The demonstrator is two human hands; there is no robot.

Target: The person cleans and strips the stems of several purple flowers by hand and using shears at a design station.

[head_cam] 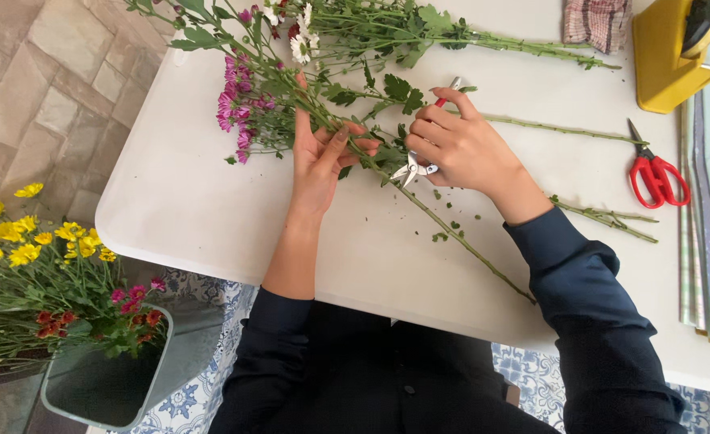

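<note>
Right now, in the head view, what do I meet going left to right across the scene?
Grey bucket of yellow and red flowers → left hand on the purple-flowered stem → right hand holding small metal snips → red-handled scissors

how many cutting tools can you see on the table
2: small metal snips in the right hand by the held flower stem, and red-handled scissors lying near the table's right side. Foliage may hide others.

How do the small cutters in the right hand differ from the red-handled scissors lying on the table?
The small cutters are gripped in the right hand, with silvery blades at the flower stem; the red-handled scissors lie untouched at the table's right side. The cutters look smaller and are mostly hidden by fingers; the scissors show whole, with large red loops. The scissors' blades are shut; the cutters' look slightly parted. Both are cutting tools with red on the handles.
</note>
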